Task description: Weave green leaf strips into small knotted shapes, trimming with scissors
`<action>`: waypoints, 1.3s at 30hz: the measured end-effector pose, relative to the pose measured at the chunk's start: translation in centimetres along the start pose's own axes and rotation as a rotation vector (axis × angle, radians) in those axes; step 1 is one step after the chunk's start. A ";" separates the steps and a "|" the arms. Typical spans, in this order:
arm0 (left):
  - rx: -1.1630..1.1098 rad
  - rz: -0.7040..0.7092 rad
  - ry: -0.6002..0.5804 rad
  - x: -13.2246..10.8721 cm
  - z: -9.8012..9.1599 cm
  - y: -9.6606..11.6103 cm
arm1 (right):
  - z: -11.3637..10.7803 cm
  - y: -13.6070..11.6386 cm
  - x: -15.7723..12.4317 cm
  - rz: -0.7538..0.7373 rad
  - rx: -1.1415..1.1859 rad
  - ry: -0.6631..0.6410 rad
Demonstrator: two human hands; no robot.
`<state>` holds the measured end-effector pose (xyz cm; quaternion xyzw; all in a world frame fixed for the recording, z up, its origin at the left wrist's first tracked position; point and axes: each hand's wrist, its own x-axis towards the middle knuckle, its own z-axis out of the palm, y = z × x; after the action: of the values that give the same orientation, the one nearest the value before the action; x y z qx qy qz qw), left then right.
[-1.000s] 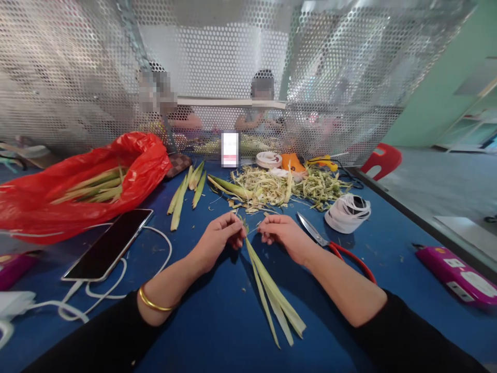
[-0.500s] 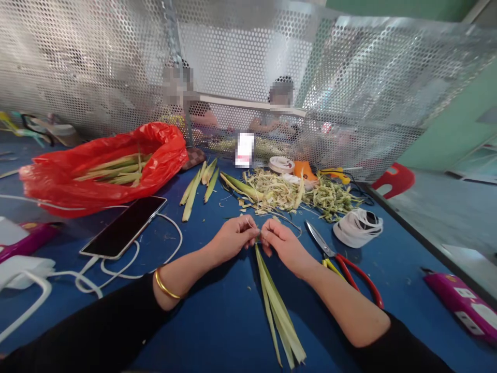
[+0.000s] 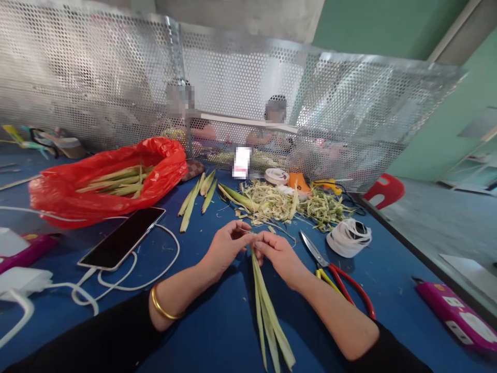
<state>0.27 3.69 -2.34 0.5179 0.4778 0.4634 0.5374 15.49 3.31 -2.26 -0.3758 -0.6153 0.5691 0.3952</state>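
Long pale-green corn husk strips (image 3: 267, 316) hang together from my fingers and fan out toward me over the blue table. My right hand (image 3: 278, 255) pinches their narrow top end. Right against it, my left hand (image 3: 227, 247) is closed in a pinch, thumb and forefinger meeting at the same tip. A fine pale thread (image 3: 245, 231) shows faintly at the left fingers; its ends are hidden. Beyond the hands lies a heap of shredded husk (image 3: 272, 199). Scissors (image 3: 315, 249) with red handles lie open to the right of my right hand, over a yellow-handled tool (image 3: 330, 282).
A red plastic bag (image 3: 108, 155) of husks stands at left, near a phone (image 3: 122, 238) with white cables. Loose husks (image 3: 190, 207) lie mid-table. At right are a white tape roll (image 3: 348, 238) and purple power strip (image 3: 458, 316). People sit behind a perforated metal screen (image 3: 240, 67).
The view has tilted up slightly. My hands have drawn closer together at the top of the husk strips, and the thread shows less than before.
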 end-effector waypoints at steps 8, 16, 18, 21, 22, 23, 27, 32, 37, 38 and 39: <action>-0.214 -0.281 -0.316 -1.1 0.6 0.4 | -0.4 0.1 0.0 -0.037 0.143 0.121; -0.422 -0.288 -0.183 -0.9 0.2 1.0 | -0.9 -0.2 0.0 -0.128 0.121 0.177; -0.428 -0.311 -0.175 -0.8 -0.1 1.3 | -0.9 -0.3 -0.1 -0.186 -0.025 0.151; -0.363 -0.313 -0.191 -1.0 -0.4 1.7 | -0.7 -0.3 -0.5 -0.328 -0.315 0.049; -0.325 -0.310 -0.180 -1.0 -0.4 1.7 | -0.6 -0.2 -0.6 -0.384 -0.410 0.012; -0.286 -0.308 -0.158 -1.1 -0.4 1.8 | -0.5 -0.2 -0.7 -0.439 -0.503 -0.024; -0.172 -0.279 -0.023 -1.0 -0.5 1.8 | 0.0 -0.5 -1.1 -0.564 -0.818 -0.118; -0.081 -0.170 0.063 -0.6 -0.8 2.1 | 0.1 -2.3 -2.6 -0.404 -0.821 -0.248; 0.075 -0.038 0.118 -0.8 -1.2 2.7 | -3.1 -2.1 -7.2 -0.146 -0.939 0.088; 0.109 -0.005 0.126 -0.8 -1.3 2.7 | -4.2 -1.6 -8.3 -0.089 -1.073 0.240; 0.144 0.031 0.135 -0.8 -1.4 2.7 | -5.2 -0.9 -9.4 -0.010 -1.204 0.380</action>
<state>-1.19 3.11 0.40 0.5299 0.5369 0.4699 0.4584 24.09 -3.26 -1.73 -0.6240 -0.7486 0.0445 0.2197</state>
